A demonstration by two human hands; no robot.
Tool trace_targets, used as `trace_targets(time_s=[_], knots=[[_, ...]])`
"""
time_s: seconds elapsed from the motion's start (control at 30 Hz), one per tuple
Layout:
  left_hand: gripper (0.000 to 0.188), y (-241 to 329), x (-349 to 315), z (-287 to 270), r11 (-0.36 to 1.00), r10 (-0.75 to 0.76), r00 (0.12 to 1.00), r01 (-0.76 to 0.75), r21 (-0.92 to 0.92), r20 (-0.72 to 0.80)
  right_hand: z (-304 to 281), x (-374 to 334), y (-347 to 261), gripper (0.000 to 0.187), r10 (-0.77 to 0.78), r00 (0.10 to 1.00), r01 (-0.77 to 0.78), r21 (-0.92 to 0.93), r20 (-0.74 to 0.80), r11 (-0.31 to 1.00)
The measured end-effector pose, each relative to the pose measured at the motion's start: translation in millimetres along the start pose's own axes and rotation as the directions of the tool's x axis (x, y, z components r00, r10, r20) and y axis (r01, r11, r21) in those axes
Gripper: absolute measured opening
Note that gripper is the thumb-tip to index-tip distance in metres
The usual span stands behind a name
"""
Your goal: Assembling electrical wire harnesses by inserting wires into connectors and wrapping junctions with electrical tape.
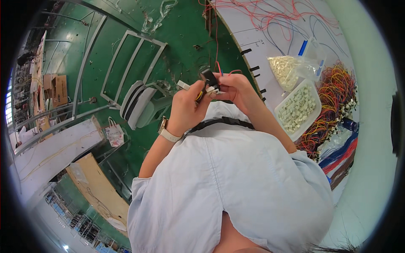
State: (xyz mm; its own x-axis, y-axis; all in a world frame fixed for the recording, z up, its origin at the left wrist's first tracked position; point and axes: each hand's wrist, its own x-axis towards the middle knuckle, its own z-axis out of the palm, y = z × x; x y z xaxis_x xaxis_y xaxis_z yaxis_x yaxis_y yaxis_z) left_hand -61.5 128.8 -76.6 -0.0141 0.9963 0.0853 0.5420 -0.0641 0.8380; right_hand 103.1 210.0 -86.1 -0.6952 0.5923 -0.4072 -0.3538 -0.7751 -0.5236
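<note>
Both of my hands meet in front of my waist with their fingers closed around a small bundle of wires. My left hand (187, 103), with a watch on its wrist, pinches yellow and black wires (200, 95); a white connector (183, 85) juts out past its thumb. Opposite it, my right hand (238, 90) grips a red wire (219, 67) that runs up toward the table. Between the hands is a black piece (208, 77), its kind unclear. Another small white connector (214, 91) shows at the fingertips. Fingers partly hide the pieces.
To my right, a white table (247, 36) carries a white tray of connectors (313, 117), a plastic bag of cream-coloured pieces (284, 69) and a heap of coloured wires (337, 95). Black clips (254, 68) line its edge. A grey chair (139, 105) and metal frame (122, 63) stand left.
</note>
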Motion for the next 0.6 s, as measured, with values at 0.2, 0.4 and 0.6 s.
trace_targets(time_s=[0.2, 0.4, 0.6], knots=[[0.023, -10.2, 2.2, -2.0, 0.989, 0.13, 0.991, -0.132, 0.071, 0.034, 7.3, 12.8, 10.4, 0.03, -0.163, 0.978, 0.128, -0.246, -0.131, 0.961], [0.026, -18.1, -0.6, 0.1, 0.869, 0.247, 0.969, -0.213, 0.447, -0.02, -5.5, 11.5, -10.3, 0.036, 0.013, 0.993, -0.002, -0.098, 0.115, 0.995], [0.03, -31.1, -2.1, -3.8, 0.754, 0.3, 0.954, -0.221, 0.619, -0.025, -3.2, 0.7, -26.3, 0.041, 0.167, 0.979, -0.078, -0.551, 0.114, 0.831]])
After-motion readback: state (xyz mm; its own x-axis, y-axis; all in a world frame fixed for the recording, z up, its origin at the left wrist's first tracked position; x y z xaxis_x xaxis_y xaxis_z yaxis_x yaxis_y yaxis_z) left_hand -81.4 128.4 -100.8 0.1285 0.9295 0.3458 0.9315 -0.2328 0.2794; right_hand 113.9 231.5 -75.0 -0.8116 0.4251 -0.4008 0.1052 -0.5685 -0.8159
